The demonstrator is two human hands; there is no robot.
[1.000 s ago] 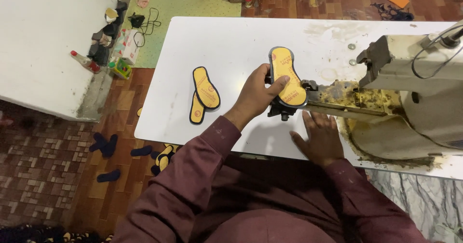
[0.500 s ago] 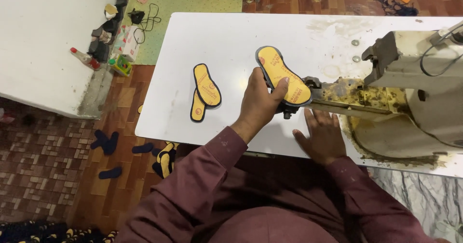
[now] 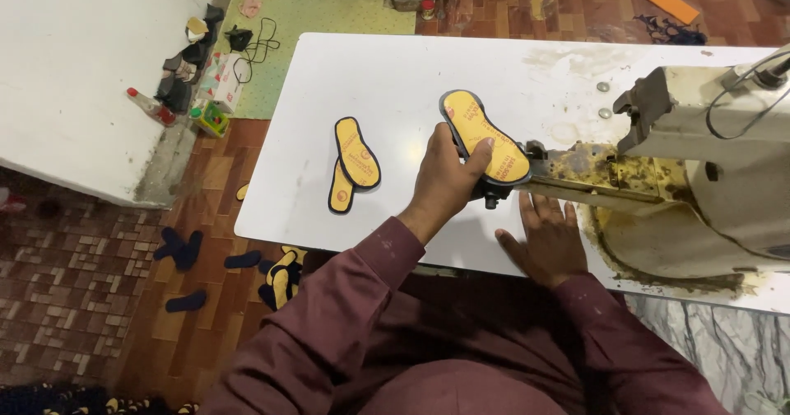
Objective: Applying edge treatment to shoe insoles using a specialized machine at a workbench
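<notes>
Head view over my workbench: my left hand (image 3: pixel 440 180) is clamped on a yellow insole (image 3: pixel 485 137) with a dark edge, thumb on top and fingers curled below, holding it on the end of the sewing machine's arm (image 3: pixel 584 172), just off the near edge of the white counter (image 3: pixel 395 77). My right hand (image 3: pixel 545 240) lies flat and open on the counter below that arm, fingers spread, gripping nothing. As I judge it, the insole could skew on the arm, since only one hand steadies it and most of its length sticks out unsupported; my thumb sits close to the working end too, and a slip could bring it against the mechanism. My left forearm reaches up and forward, wrist bent slightly inward; the right arm stays low, elbow tucked near my body. Two more insoles (image 3: pixel 352 160) lie overlapped on the counter to the left, well apart from my hands. Dark cut pieces (image 3: pixel 185 250) litter the floor.
</notes>
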